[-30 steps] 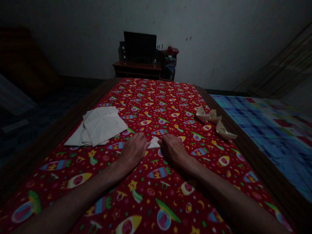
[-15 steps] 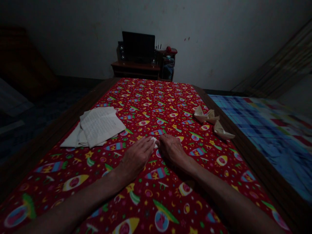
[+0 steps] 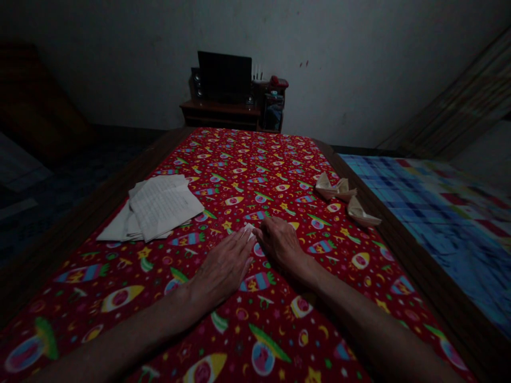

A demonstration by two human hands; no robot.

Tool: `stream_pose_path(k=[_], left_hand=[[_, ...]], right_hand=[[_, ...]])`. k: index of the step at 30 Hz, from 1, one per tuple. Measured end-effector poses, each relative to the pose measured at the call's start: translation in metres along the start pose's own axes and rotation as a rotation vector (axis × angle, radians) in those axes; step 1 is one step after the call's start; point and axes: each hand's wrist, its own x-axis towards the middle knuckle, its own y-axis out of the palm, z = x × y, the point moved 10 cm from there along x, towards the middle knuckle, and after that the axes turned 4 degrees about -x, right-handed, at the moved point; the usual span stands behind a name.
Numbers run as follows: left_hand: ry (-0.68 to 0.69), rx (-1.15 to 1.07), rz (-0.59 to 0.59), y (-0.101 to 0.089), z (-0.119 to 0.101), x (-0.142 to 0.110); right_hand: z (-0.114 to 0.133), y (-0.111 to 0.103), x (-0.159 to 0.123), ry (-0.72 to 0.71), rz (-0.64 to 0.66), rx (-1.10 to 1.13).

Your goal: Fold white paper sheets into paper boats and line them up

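Observation:
Between my hands lies a small folded piece of white paper [image 3: 249,228], mostly covered by fingers. My left hand [image 3: 224,263] rests flat, its fingers stretched out and pressing the paper's near left part onto the cloth. At the paper's right edge, my right hand [image 3: 281,240] has its fingers curled in a pinch; the fingertips are partly hidden. A loose stack of paper sheets [image 3: 165,207] with faint writing sits to the left. Over on the right are folded paper boats [image 3: 333,187], with another paper boat [image 3: 361,214] nearer to me.
A red cloth [image 3: 255,314] printed with rockets and stars covers the table, whose dark wooden border [image 3: 383,229] shows along the sides. A blue checked bedspread [image 3: 403,213] is at the right. Against the far wall, a monitor [image 3: 224,72] stands on a desk [image 3: 219,109].
My left hand has slid slightly down and toward me, its fingers flatter on the folded paper. The right hand stays at the paper's edge. The view has shifted a little.

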Motion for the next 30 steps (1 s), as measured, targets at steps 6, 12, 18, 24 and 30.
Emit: stream_pose_path(k=[6,12,18,24,30], left_hand=[[-0.027,-0.014,0.027,-0.007,0.004,0.0],[-0.031,-0.017,0.024,-0.009,0.012,-0.005],[-0.079,0.017,0.035,-0.013,0.024,-0.018],[-0.083,0.07,0.03,-0.018,0.029,-0.027],[-0.152,-0.043,0.016,-0.026,0.039,-0.016]], right_hand=[[0.035,-0.004,-0.022,-0.358,0.113,0.05],[0.015,-0.001,-0.046,-0.296,0.239,0.008],[0.008,0.001,-0.049,-0.253,0.238,-0.076],[0.012,0.007,-0.051,-0.263,0.221,-0.192],[0.026,-0.001,-0.033,-0.265,0.21,-0.296]])
